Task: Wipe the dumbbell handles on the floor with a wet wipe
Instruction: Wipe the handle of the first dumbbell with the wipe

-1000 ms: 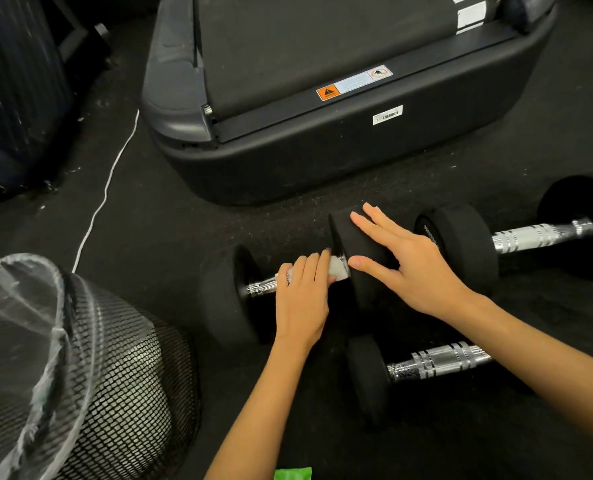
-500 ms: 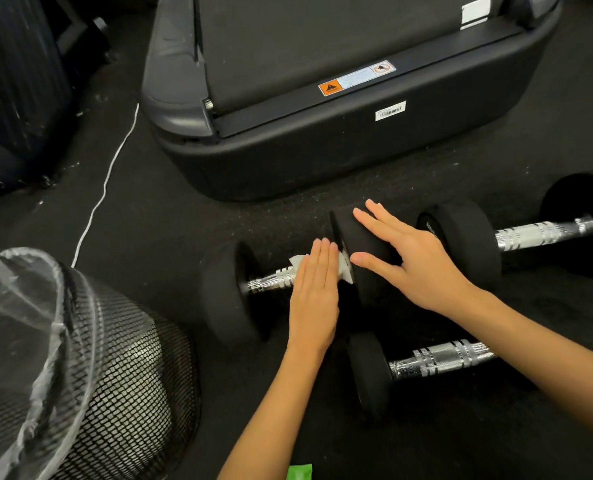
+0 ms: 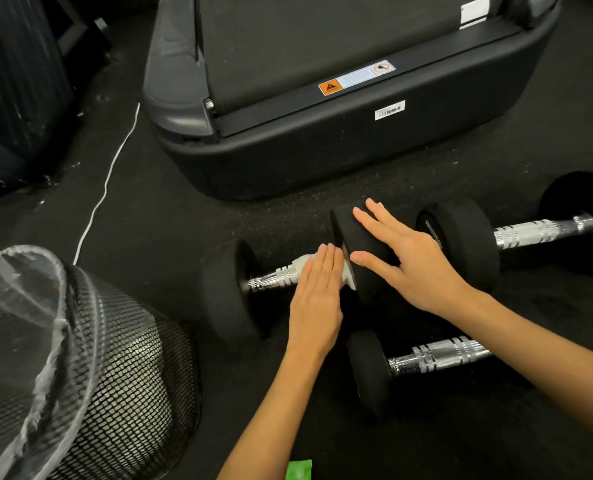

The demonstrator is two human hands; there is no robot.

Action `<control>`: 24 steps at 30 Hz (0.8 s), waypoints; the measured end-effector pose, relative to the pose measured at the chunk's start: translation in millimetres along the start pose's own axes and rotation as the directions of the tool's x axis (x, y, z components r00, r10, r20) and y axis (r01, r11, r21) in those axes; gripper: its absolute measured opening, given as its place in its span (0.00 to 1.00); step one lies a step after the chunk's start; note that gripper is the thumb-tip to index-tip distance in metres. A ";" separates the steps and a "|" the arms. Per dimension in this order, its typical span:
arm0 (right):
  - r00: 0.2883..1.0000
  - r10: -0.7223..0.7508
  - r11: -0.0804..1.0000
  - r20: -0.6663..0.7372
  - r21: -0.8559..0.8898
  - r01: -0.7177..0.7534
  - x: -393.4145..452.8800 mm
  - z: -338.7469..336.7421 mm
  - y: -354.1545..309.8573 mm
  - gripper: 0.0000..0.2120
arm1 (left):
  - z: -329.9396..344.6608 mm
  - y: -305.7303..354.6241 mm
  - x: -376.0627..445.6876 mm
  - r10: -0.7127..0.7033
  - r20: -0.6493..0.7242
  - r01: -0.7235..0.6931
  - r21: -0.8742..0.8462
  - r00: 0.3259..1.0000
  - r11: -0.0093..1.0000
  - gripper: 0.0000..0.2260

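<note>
The dumbbell (image 3: 288, 282) you are cleaning lies on the floor (image 3: 170, 216) just in front of the treadmill (image 3: 322, 98). Your left hand (image 3: 317, 299) lies flat, fingers straight and together, pressing the wet wipe (image 3: 302, 262) onto its chrome handle (image 3: 274, 279) next to the right-hand weight. Your right hand (image 3: 405, 263) is spread flat on that weight (image 3: 360, 237), steadying it. 2 more dumbbells wait: 1 to the right (image 3: 537, 233), 1 nearer you (image 3: 437, 356). The mesh bin (image 3: 115, 368) stands at your left. The likely trouble is rolling: ease off the weight and the bar may turn away under the wipe. A flat palm also reaches only the top of the handle, so the underside could stay dirty.
</note>
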State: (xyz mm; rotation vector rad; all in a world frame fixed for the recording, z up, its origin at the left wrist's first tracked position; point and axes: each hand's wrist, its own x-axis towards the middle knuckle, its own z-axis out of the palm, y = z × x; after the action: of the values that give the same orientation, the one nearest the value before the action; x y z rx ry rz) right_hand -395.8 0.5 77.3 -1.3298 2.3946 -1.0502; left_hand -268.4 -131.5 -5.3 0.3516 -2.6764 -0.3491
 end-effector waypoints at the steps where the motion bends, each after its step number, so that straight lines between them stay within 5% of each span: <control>1: 1.000 -0.001 1.000 0.002 0.006 0.001 -0.2 0.4 0.0 0.34 | -1.6 -4.4 2.1 0.006 0.005 -0.006 0.009 1.000 1.000 0.26; 7: 1.000 0.010 1.000 0.018 0.027 -0.011 -0.3 -0.4 1.9 0.33 | -8.0 -6.0 -6.4 -0.200 -0.086 0.197 -0.038 0.976 0.980 0.25; 18: 1.000 -0.010 1.000 -0.003 0.029 0.010 -1.4 1.0 3.1 0.34 | -3.7 6.0 -20.3 -0.076 -0.026 0.073 -0.100 0.997 0.992 0.30; 24: 1.000 -0.015 1.000 -0.007 0.011 0.015 2.2 1.5 4.9 0.34 | -2.4 10.8 8.1 -0.154 -0.024 0.153 -0.044 0.988 0.987 0.29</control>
State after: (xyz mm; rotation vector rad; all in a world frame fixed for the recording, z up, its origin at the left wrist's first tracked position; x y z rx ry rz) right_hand -399.5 -0.3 73.2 -1.3450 2.3840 -1.0713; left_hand -276.6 -124.2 3.0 0.5479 -2.6173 -0.4434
